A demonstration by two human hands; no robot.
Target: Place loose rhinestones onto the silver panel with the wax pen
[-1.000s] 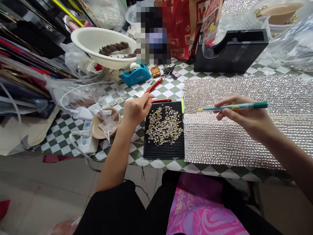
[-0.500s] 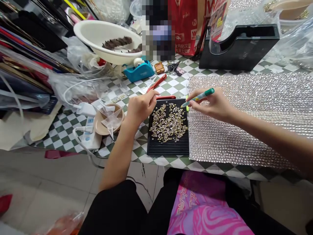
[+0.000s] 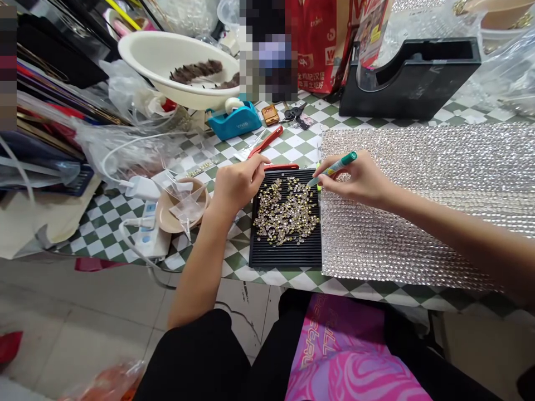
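My right hand [image 3: 359, 179] grips a pale blue pen with a green end [image 3: 334, 167], tilted so its tip points down at the upper right of a pile of rhinestones [image 3: 286, 214]. These clear and gold-toned stones are spread over a black ridged tray [image 3: 286, 259]. At the tray's upper left corner is my left hand [image 3: 238, 184], fingers curled and thumb against them; what they pinch, if anything, is hidden. Under the right forearm lies a wide sheet of rhinestones in rows [image 3: 401, 239], bordering the tray's right side.
Behind the tray are red-handled tools [image 3: 267, 142], a blue tape dispenser [image 3: 234, 120] and keys [image 3: 296, 114]. A white basin [image 3: 146, 61] and black holder [image 3: 409, 83] stand farther back. To the left are a beige bowl [image 3: 167, 214] and power strip [image 3: 152, 239].
The pen's tip has moved slightly left and down toward the stones, with my right hand following. My left hand stays at the tray's corner; the whole view has shifted a little.
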